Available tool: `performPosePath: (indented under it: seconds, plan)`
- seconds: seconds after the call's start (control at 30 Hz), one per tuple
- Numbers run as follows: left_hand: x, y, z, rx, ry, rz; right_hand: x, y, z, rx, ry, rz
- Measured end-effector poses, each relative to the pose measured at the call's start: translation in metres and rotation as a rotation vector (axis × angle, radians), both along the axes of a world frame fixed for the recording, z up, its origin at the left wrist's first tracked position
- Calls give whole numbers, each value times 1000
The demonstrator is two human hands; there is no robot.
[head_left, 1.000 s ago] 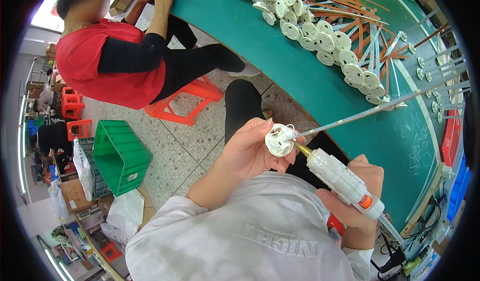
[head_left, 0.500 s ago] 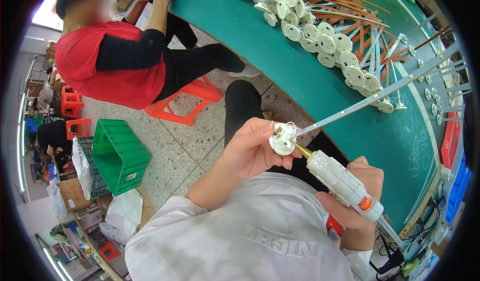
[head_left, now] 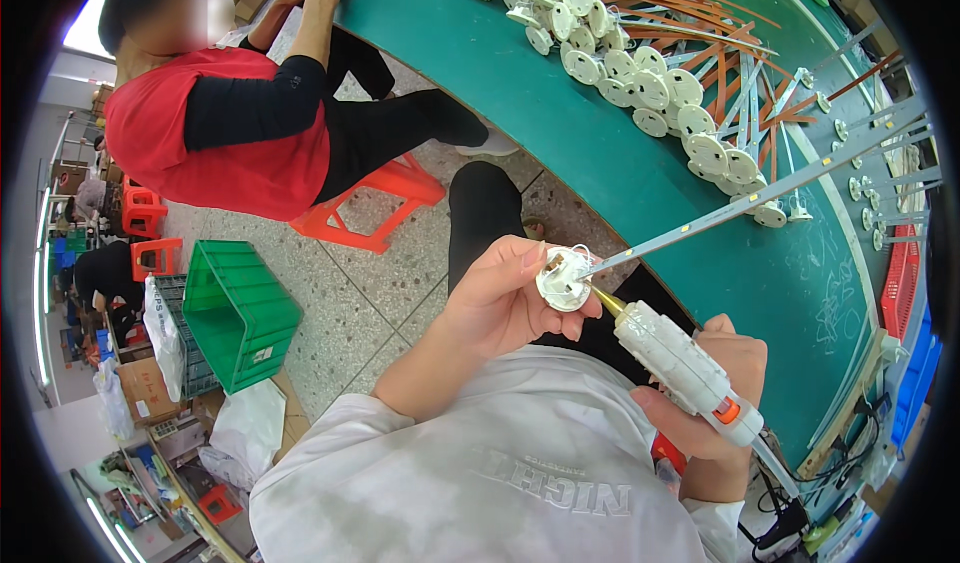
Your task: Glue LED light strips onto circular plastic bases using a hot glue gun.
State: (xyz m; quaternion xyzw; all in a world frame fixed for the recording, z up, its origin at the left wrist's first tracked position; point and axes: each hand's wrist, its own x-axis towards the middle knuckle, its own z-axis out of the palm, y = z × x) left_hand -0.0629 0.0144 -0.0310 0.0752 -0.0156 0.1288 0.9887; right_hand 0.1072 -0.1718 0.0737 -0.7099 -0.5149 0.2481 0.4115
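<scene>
My left hand [head_left: 497,298] pinches a small round white plastic cap [head_left: 562,281] by its rim, its hollow side with a thin white wire facing up. From the cap a long LED strip [head_left: 735,209] runs up to the right, over the green table. In my right hand [head_left: 715,403] is a white glue gun [head_left: 685,368] with an orange switch. Its brass nozzle [head_left: 608,301] points at the cap, close to where the strip enters; whether the tip touches cannot be made out.
Many white caps [head_left: 650,91] with strips lie heaped on the green table [head_left: 480,63]. A person in red [head_left: 220,143] sits at the left on an orange stool [head_left: 375,203]. A green crate [head_left: 240,313] stands on the floor. Cables [head_left: 850,443] hang near the table's right corner.
The cap and strip have shifted very slightly left, and the glue gun's nozzle sits a touch farther from the cap's middle. Both hands keep their grips.
</scene>
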Motion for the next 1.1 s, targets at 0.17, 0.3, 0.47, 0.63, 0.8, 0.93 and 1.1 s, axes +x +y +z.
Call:
performPosePath:
  seconds: [0.17, 0.3, 0.47, 0.63, 0.8, 0.93, 1.1]
  plan:
    - [1, 1, 0, 8, -12, -40, 1, 0, -3, 21, -33, 6]
    - [2, -2, 2, 5, 18, 18, 1, -1, -5, 21, -31, 10]
    - [3, 0, 4, 11, 29, -6, 2, 0, -6, 26, -24, 7]
    - [4, 1, 8, 72, 73, -1, 2, 0, -4, -1, -33, 0]
    - [7, 4, 11, 177, 62, 41, 7, -1, -2, -13, -67, 54]
    - [7, 8, 11, 313, 94, 99, 9, -2, -5, 1, -97, 15]
    - [11, 10, 11, 305, 56, 128, 19, -25, -12, 68, -171, -322]
